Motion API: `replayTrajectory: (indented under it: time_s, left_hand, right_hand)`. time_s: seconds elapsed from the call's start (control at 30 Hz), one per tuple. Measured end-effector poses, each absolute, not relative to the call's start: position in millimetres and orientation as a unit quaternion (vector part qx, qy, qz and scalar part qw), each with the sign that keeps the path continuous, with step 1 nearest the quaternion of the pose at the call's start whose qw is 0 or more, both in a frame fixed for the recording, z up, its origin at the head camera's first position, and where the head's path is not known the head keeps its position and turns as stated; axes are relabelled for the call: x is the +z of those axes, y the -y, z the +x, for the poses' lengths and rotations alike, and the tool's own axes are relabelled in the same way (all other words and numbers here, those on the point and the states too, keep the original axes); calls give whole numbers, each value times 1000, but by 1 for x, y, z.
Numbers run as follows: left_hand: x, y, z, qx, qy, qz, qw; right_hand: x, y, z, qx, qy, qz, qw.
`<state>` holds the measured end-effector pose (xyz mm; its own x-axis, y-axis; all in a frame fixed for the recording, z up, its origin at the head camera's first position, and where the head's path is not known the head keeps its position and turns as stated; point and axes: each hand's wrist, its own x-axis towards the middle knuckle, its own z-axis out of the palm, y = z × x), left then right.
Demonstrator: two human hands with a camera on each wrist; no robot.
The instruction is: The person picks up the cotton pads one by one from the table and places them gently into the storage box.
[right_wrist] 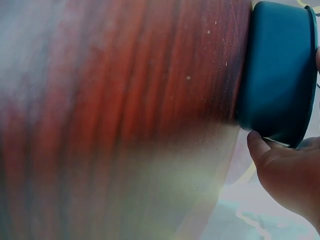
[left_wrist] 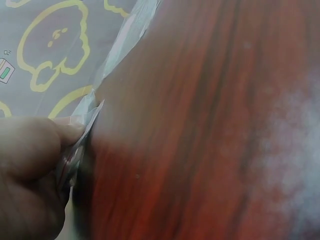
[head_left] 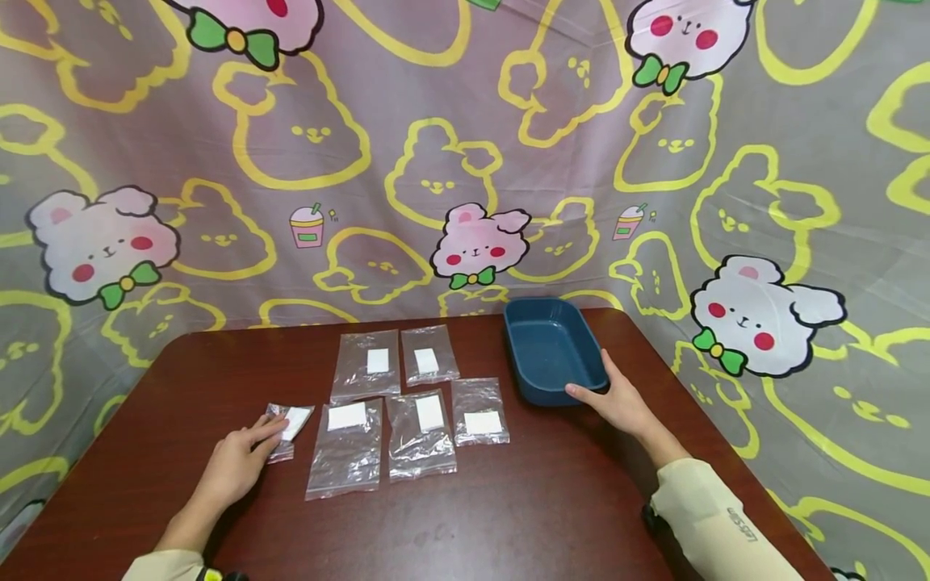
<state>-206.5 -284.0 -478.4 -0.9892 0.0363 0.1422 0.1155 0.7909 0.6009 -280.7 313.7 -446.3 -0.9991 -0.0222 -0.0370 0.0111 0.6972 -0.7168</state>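
Pinching hand, left (head_left: 236, 464): thumb and fingers drawn together on a small clear bag (head_left: 294, 425), well left of the blue bin (head_left: 554, 353); contact with the table (head_left: 508, 516) hard to judge, the left wrist view being dim and blurred.
Bag pinch: best taken through both layers at the plastic margin, lightly, so as not to crease the white card (head_left: 296, 415) inside; slick film, probably apt to slip from a shallow grip.
Bracing hand, right (head_left: 625, 406): spread around the near right corner of the blue bin, thumb on the near wall, fingers along the right side.
Bin hold: best even and low, to avoid skidding or tipping.
Flat bags: five, all left of the blue bin; far pair (head_left: 363, 369) (head_left: 430, 357), near trio (head_left: 345, 452) (head_left: 421, 440) (head_left: 479, 407); best left unbrushed by either forearm.
Card writing: none legible on any white face.
Sleeve lettering (head_left: 743, 526): seemingly "Lets Slim", upside down, nearer than the blue bin and to its right.
Curtain print (head_left: 479, 246): cartoon animals and cups behind the blue bin; no readable brand.
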Motion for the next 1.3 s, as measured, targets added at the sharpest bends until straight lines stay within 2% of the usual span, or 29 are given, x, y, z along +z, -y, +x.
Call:
replayTrajectory:
  time_s: [0.17,0.57,1.3]
  left_hand:
    - [-478,284,-207,-323,944,-31,65]
    - [-473,280,-206,-330,933,-33,140]
    - [-420,262,-208,-328,924,-52,189]
  right_hand:
    - [-446,-314,-281,-388,-921,-3,19]
    - [-444,-312,-281,-374,-927,2,20]
    - [-446,-314,-281,-372,-928,2,20]
